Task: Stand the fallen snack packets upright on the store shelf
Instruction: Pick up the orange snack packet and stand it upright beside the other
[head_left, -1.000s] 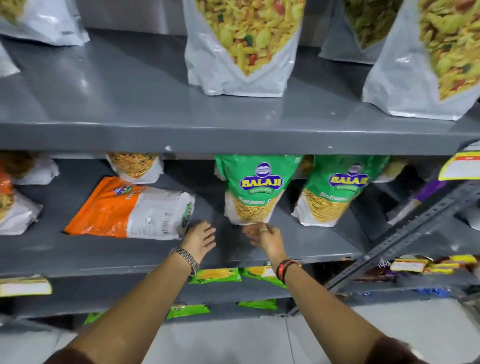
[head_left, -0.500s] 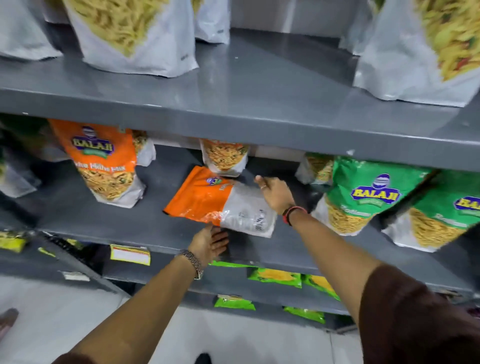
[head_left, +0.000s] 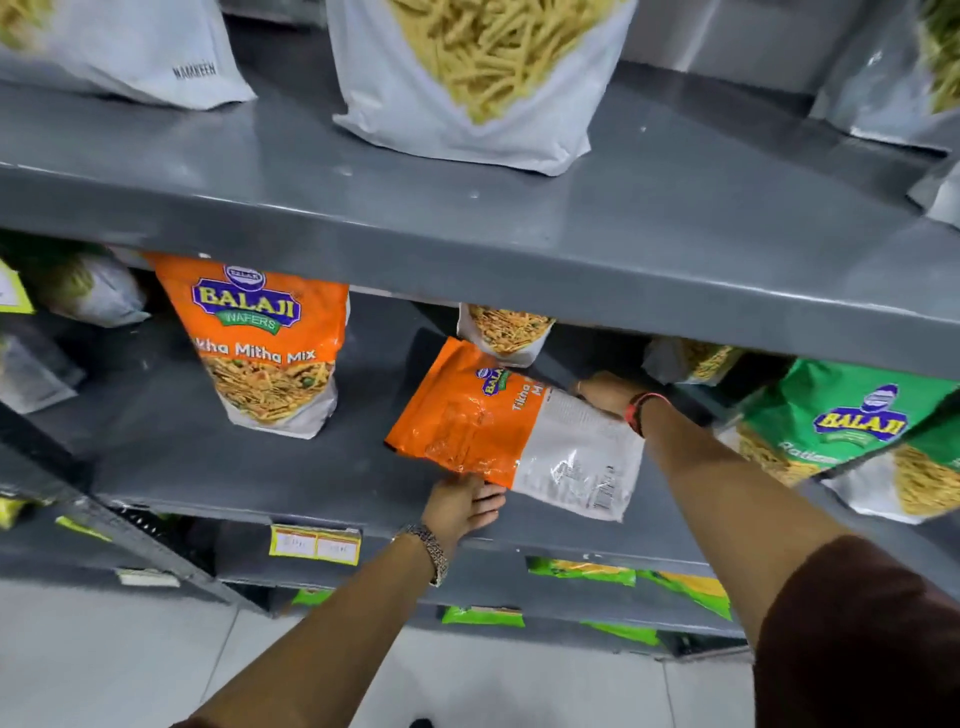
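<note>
Fallen orange packet (head_left: 498, 431), gripped by left hand (head_left: 462, 506) below and right hand (head_left: 605, 392) behind, should pivot upright onto its white base.

Upright orange packet (head_left: 265, 343) – "BALAJI WAFERS Tikha Mitha Mix"; green packet (head_left: 852, 421) "BALAJI"; white pouch (head_left: 156, 57) – perhaps "NAMKEEN"

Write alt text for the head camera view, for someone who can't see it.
Two bare hands, left hand and right hand, grip a fallen orange Balaji snack packet lying on a grey store shelf. An upright orange Balaji packet stands to its left.
</note>
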